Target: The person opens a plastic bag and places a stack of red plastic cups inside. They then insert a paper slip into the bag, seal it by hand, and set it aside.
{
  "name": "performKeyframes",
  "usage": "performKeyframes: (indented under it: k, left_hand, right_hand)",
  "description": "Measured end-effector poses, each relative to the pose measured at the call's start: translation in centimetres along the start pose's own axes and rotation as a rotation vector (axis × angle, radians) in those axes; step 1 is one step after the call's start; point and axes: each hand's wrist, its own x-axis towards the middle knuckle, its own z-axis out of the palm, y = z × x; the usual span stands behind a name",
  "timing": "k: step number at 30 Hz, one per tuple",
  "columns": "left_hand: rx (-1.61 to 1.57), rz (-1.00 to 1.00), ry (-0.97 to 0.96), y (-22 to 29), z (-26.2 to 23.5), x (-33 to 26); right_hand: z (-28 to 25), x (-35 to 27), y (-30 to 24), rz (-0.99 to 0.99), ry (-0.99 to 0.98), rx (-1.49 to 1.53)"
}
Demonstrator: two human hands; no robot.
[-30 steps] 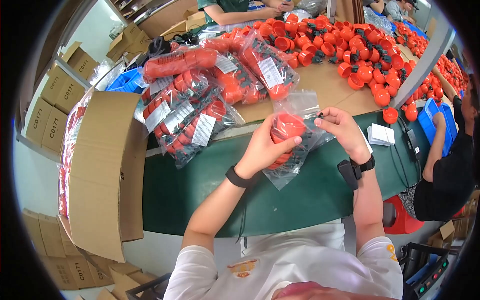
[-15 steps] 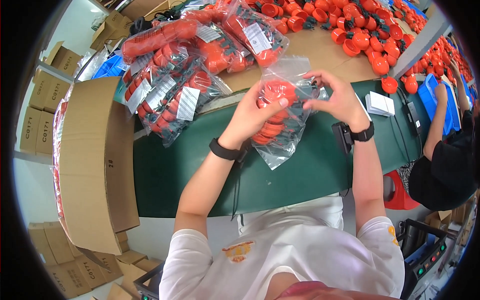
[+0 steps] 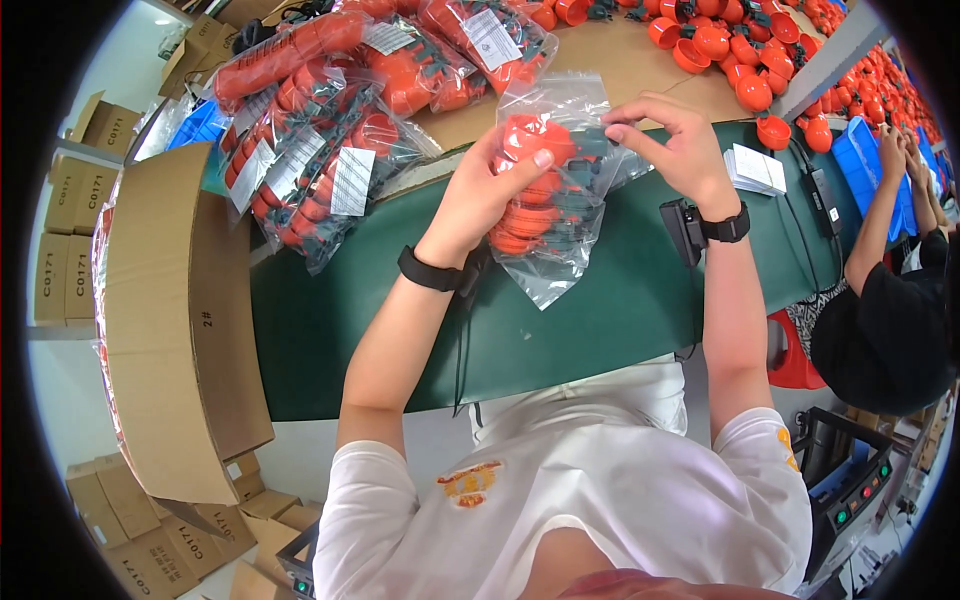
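Observation:
A clear plastic bag (image 3: 548,200) full of orange plastic parts hangs over the green table (image 3: 620,310). My left hand (image 3: 490,185) grips its side, thumb pressed on the orange parts inside. My right hand (image 3: 672,140) pinches the bag's top edge at the right corner. Both wrists wear black bands.
Several filled bags of orange parts (image 3: 320,150) with white labels lie at the table's left. A large open cardboard box (image 3: 170,320) stands to the left. Loose orange cups (image 3: 730,50) cover the far table. Another person in black (image 3: 890,300) works at the right. Small white cards (image 3: 755,168) lie nearby.
The view has tilted, so the bag and both hands sit higher in the picture. My right hand has moved along the bag's top edge; my left hand keeps its grip.

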Motion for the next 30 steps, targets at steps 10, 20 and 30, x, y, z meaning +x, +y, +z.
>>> performKeyframes:
  k: [10,20,30]
  left_hand:
    - [0.072,0.026,-0.042,-0.9,0.9,-0.3]
    - [0.418,0.115,-0.167,-1.2,2.1,-0.8]
    - [0.3,0.089,-0.138,-1.1,0.9,-0.5]
  right_hand:
    - [0.2,0.4,0.3,-0.223,-0.078,-0.093]
    - [1.9,-0.6,-2.4,-0.111,-0.449,-0.081]
    - [-0.4,0.4,-4.6,-0.041,-0.432,-0.161]
